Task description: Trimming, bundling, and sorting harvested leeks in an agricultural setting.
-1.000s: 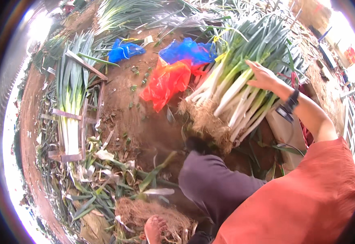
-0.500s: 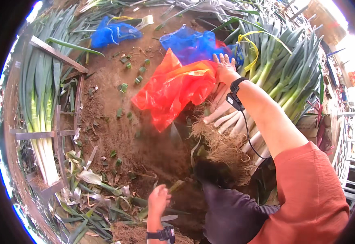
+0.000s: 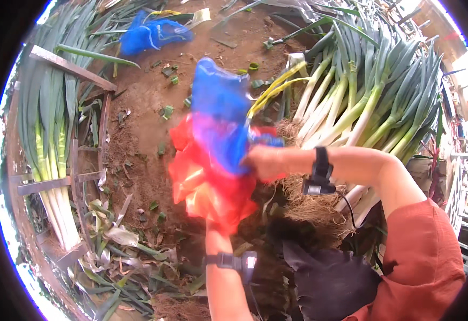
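Note:
Around the blue mesh bag [image 3: 220, 99], which is blurred and lifted in a bunch, the fingers of my right hand [image 3: 269, 162] are closed. Yellow ties [image 3: 279, 88] stick out beside the mesh. A thin red plastic bag [image 3: 207, 187] hangs crumpled below and behind the blue mesh. My left hand [image 3: 218, 229] reaches up into or behind the red plastic, which hides its fingers. To the right of my right hand lies a large pile of leeks [image 3: 346, 109], with roots [image 3: 311, 206] toward me.
More leeks [image 3: 52, 134] lie in a metal frame [image 3: 73, 179] at the left. A second blue mesh bag [image 3: 153, 35] rests on the soil at the far side. Leaf trimmings [image 3: 132, 249] are heaped at the lower left. Cut green pieces dot the ground.
My right hand has pulled the blue mesh off the leeks, toward me and left. My left hand has moved up to the red plastic, which is now bunched closer to me.

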Demonstrator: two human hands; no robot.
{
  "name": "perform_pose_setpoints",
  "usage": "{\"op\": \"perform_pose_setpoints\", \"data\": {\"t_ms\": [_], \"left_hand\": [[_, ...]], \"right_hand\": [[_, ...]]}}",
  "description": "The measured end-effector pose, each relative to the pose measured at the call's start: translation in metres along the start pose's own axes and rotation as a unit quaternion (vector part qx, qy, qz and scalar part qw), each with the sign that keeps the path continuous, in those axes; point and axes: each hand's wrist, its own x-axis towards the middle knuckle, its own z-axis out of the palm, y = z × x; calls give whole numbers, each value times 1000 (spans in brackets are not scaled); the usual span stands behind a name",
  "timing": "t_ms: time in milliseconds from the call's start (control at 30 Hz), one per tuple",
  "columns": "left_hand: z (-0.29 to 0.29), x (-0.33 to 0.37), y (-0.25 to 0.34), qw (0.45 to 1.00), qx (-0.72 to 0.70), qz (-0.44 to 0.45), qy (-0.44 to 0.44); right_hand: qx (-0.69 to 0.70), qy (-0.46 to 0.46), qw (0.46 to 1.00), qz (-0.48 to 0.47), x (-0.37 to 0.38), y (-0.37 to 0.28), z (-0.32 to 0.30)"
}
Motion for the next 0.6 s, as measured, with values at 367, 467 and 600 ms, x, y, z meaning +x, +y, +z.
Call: {"op": "perform_pose_setpoints", "data": {"t_ms": [367, 467, 600], "left_hand": [[-18, -23, -11, 984, -128, 10, 127], [-2, -32, 9, 979, -98, 11, 177], [46, -61, 25, 984, 57, 72, 154]], "right_hand": [[97, 56, 987, -115, -4, -74, 42], [8, 163, 981, -108, -9, -94, 19], [-14, 102, 994, -40, -3, -109, 14]]}}
